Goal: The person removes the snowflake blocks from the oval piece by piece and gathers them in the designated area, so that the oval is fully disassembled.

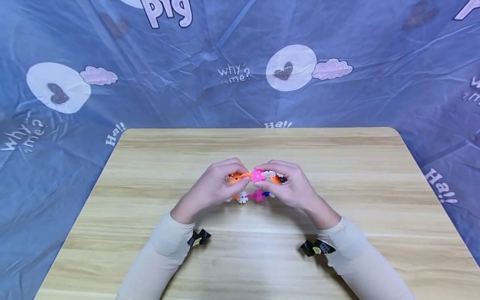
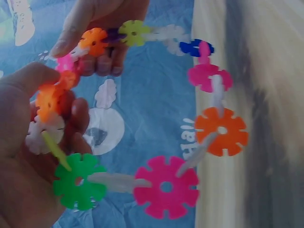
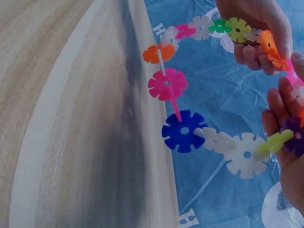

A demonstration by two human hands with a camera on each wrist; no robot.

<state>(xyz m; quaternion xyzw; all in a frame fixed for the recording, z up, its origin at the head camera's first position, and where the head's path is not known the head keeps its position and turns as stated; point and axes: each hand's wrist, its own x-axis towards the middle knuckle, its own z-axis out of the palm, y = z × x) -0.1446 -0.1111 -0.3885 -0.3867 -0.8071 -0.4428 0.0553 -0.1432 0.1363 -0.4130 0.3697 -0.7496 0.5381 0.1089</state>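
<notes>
Disc chain [image 2: 166, 202] — likely light, flexible, best held disc by disc — your left hand [image 1: 212, 185] pinches an orange disc [image 1: 245, 175], right hand [image 1: 295, 186] a pink disc [image 1: 258, 175].

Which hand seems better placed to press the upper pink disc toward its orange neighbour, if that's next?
Probably the right hand: it pinches that pink disc, while the left hand holds the neighbouring orange disc and could steady it.

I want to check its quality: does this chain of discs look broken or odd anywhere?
Nothing stands out: where it shows, the chain looks whole, its flower-shaped discs linked. The left hand and right hand hide some parts.
</notes>
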